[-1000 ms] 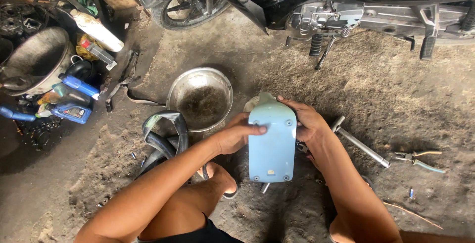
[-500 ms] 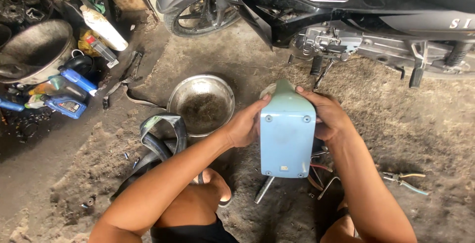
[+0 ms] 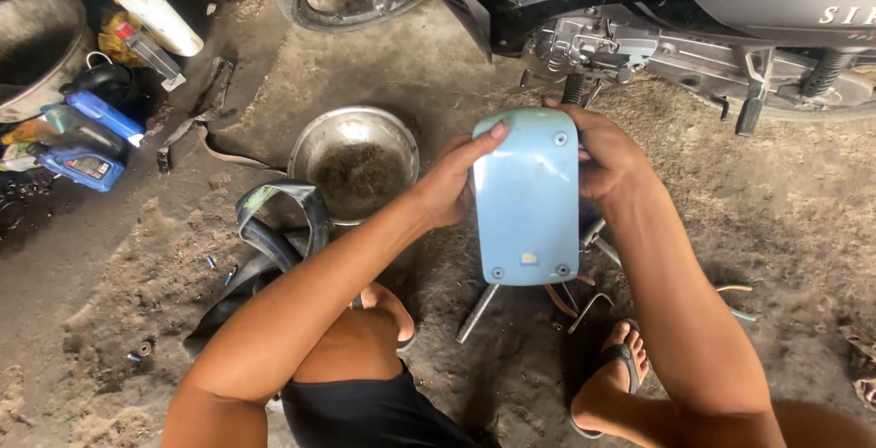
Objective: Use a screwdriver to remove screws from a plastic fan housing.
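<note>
A pale blue plastic cover panel (image 3: 526,197) with small screw holes at its corners is held up above the dirt floor. My left hand (image 3: 449,183) grips its left edge, fingers reaching to the top corner. My right hand (image 3: 610,158) grips its right edge near the top. Beneath the panel lie a metal wrench (image 3: 477,313) and other small tools, partly hidden. A black motorcycle (image 3: 639,19) stands just beyond the panel.
A dirty metal bowl (image 3: 358,161) sits left of the panel, with a black rubber inner tube (image 3: 274,238) beside it. Blue oil bottles (image 3: 87,142), a white bottle (image 3: 151,5) and a large pot (image 3: 36,46) crowd the far left. My sandalled foot (image 3: 616,380) rests at lower right.
Both hands have lifted the blue panel up off the ground and closer to the camera. The wrench under it has come into sight.
</note>
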